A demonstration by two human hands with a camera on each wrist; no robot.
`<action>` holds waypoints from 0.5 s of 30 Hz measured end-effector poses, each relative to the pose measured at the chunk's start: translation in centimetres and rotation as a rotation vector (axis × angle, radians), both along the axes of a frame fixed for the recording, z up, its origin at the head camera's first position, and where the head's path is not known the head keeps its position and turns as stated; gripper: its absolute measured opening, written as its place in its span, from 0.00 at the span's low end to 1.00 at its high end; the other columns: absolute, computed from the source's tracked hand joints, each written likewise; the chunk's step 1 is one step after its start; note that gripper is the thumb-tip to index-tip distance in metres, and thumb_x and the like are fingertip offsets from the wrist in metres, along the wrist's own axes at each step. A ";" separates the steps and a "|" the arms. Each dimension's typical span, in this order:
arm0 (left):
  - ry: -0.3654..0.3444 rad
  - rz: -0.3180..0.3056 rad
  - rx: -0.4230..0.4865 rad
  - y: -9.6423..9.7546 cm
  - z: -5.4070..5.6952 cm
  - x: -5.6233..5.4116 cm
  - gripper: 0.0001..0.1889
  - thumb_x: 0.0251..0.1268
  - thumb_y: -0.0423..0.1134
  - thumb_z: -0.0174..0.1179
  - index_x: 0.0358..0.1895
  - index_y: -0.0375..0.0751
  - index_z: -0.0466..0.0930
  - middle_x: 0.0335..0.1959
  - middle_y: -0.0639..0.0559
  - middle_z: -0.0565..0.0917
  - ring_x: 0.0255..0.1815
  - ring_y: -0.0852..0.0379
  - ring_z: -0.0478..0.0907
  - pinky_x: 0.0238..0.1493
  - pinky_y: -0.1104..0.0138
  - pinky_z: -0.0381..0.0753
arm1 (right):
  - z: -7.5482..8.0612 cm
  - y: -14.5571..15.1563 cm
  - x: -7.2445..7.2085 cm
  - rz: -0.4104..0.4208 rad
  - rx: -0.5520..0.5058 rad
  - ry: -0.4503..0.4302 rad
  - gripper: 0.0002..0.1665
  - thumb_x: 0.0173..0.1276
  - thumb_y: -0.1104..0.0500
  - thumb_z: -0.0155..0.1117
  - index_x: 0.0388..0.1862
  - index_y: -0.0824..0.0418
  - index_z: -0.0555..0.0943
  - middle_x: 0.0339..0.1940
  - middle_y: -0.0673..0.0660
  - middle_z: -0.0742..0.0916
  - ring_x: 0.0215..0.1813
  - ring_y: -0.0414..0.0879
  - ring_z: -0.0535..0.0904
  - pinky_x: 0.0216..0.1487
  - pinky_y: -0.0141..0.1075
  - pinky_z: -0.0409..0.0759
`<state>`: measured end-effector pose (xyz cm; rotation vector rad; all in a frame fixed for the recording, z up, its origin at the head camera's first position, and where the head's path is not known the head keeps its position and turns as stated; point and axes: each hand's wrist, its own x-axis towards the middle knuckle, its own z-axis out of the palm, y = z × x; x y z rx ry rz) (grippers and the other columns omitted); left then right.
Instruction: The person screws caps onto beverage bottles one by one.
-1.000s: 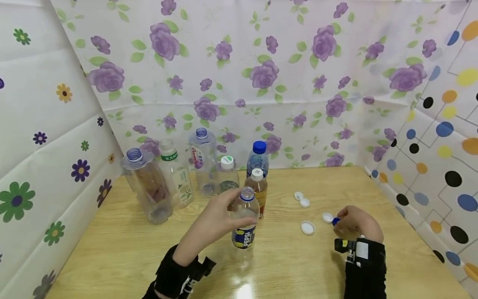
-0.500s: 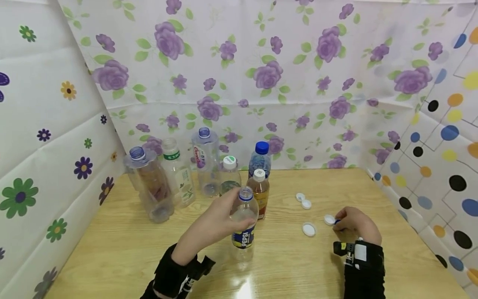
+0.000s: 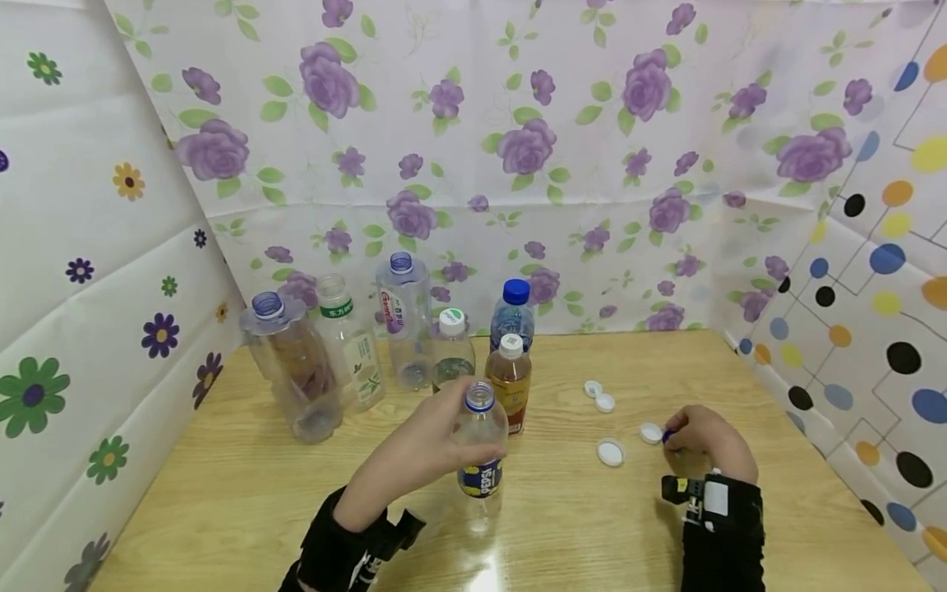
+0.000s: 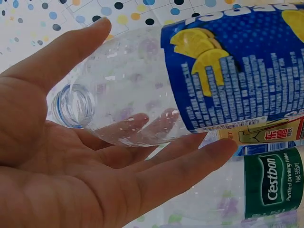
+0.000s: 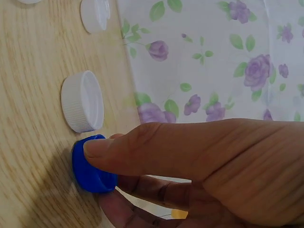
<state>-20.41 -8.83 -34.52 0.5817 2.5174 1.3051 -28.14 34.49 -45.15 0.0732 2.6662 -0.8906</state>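
My left hand (image 3: 436,432) curls round the shoulder of a clear Pepsi bottle (image 3: 481,479), thumb on one side and fingers behind. The bottle stands on the table without a cap; its bare neck shows a blue ring, and lemons are printed on the blue label (image 4: 237,71). Over on the right, my right hand (image 3: 703,436) pinches a blue bottle cap (image 5: 90,166) between thumb and fingers, low at the tabletop. A white cap (image 5: 83,102) lies right beside it, its hollow side showing.
Behind the Pepsi bottle stand a tea-coloured bottle (image 3: 509,386), a blue-capped bottle (image 3: 512,325) and a white-capped Cestbon bottle (image 4: 273,185). Uncapped empties, including a large bottle (image 3: 296,370), stand further left. More white caps (image 3: 610,452) lie on the table between the hands.
The Pepsi bottle's neck has shifted slightly left and toward me, with my left hand still around it. My right fingers have drawn in over the blue cap, covering more of it.
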 end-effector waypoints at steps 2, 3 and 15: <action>0.002 0.001 -0.002 0.0 0.0 0.1 0.48 0.64 0.52 0.71 0.79 0.36 0.54 0.74 0.37 0.68 0.72 0.39 0.69 0.66 0.45 0.75 | 0.1 0.0 0.0 -0.009 0.005 0.003 0.17 0.64 0.67 0.69 0.48 0.75 0.78 0.43 0.66 0.82 0.45 0.56 0.78 0.46 0.49 0.80; 0.001 0.003 0.008 0.1 0.0 0.0 0.47 0.65 0.51 0.71 0.79 0.36 0.55 0.73 0.38 0.70 0.71 0.39 0.70 0.66 0.45 0.75 | 0.1 0.0 0.0 -0.018 0.006 0.003 0.17 0.63 0.67 0.70 0.48 0.74 0.78 0.43 0.66 0.82 0.45 0.56 0.78 0.47 0.49 0.80; 0.136 0.087 0.080 0.8 -1.0 -0.7 0.35 0.63 0.41 0.73 0.71 0.40 0.69 0.65 0.43 0.77 0.70 0.43 0.72 0.68 0.47 0.75 | -0.2 -0.2 -0.1 0.014 0.027 0.008 0.22 0.62 0.66 0.72 0.52 0.77 0.77 0.44 0.66 0.82 0.44 0.55 0.76 0.45 0.47 0.80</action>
